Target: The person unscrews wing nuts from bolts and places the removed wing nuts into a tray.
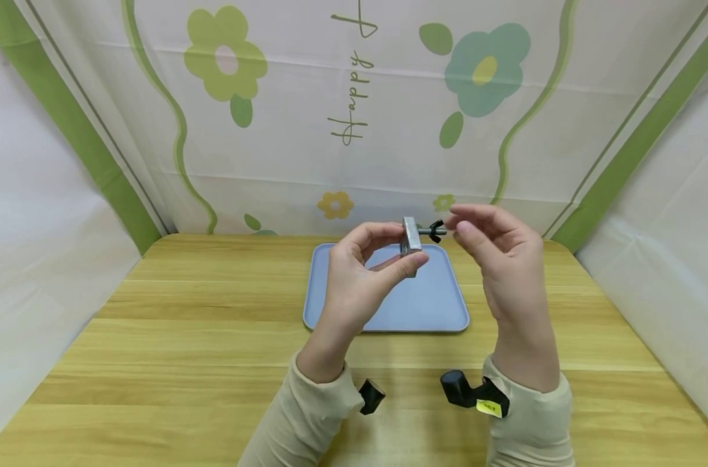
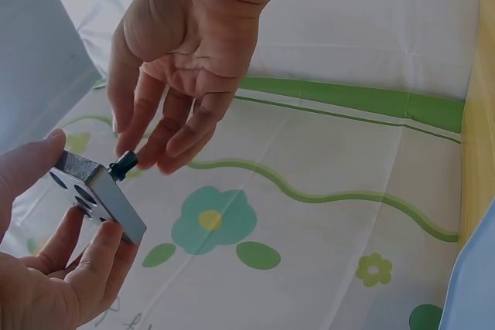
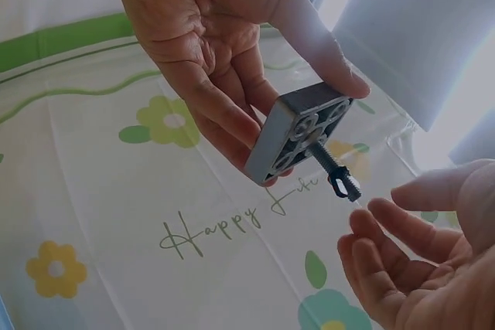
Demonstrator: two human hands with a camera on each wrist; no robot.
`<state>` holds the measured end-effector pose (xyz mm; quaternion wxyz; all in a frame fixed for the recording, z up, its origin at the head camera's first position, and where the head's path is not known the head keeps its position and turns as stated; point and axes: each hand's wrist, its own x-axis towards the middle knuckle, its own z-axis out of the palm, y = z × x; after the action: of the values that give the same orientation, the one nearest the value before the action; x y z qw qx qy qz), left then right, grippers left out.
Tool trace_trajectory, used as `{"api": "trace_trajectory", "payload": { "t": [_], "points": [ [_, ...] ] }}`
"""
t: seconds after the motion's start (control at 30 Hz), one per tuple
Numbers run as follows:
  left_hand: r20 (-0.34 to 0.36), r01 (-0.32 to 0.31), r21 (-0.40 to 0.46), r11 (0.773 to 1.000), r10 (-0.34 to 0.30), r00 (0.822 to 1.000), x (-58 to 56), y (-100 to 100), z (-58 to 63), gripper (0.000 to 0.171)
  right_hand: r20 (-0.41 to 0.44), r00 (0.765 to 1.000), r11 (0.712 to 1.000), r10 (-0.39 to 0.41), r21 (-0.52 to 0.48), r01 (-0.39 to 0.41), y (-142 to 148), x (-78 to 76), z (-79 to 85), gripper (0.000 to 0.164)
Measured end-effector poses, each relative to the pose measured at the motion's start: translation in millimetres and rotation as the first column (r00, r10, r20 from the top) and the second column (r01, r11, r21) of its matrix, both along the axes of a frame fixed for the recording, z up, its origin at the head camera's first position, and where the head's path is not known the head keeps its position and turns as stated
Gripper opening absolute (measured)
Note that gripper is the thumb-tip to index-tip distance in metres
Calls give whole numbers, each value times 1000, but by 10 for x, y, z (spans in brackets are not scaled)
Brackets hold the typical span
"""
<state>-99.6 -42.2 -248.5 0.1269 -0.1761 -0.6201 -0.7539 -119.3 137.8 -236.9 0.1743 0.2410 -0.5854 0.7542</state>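
My left hand (image 1: 356,275) grips a square metal block (image 1: 411,235) by its edges, thumb on one side and fingers on the other. Round holes show on one face of the block in the left wrist view, and recesses on the other in the right wrist view. From that recessed face sticks out a threaded bolt (image 3: 319,154), with a black wing nut (image 3: 339,182) near its free end. Just past the bolt's tip is my right hand (image 1: 508,259), fingers loosely bent, thumb and forefinger apart, holding nothing.
A light blue tray (image 1: 418,314) lies on the wooden table (image 1: 213,311) below and behind the hands. A white curtain (image 1: 295,130) printed with flowers and lettering hangs at the table's back edge. Black wrist mounts (image 1: 457,389) stick out at the sleeves.
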Motion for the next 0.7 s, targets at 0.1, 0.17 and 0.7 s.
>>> {"api": "trace_trajectory", "payload": {
  "t": [0.1,0.17,0.7],
  "points": [
    [5,-1,-3,1000,1,1000,0,2,-4,34,73,997,999,-39,-27,41,35,10,10,13],
    [8,-1,-5,1000,1,1000,1,3,-7,34,103,994,999,-37,-18,39,52,13,12,13],
    [-9,0,-6,1000,0,1000,-1,1,-8,34,145,989,993,11,115,-28,-15,15,8,17]
  ]
}}
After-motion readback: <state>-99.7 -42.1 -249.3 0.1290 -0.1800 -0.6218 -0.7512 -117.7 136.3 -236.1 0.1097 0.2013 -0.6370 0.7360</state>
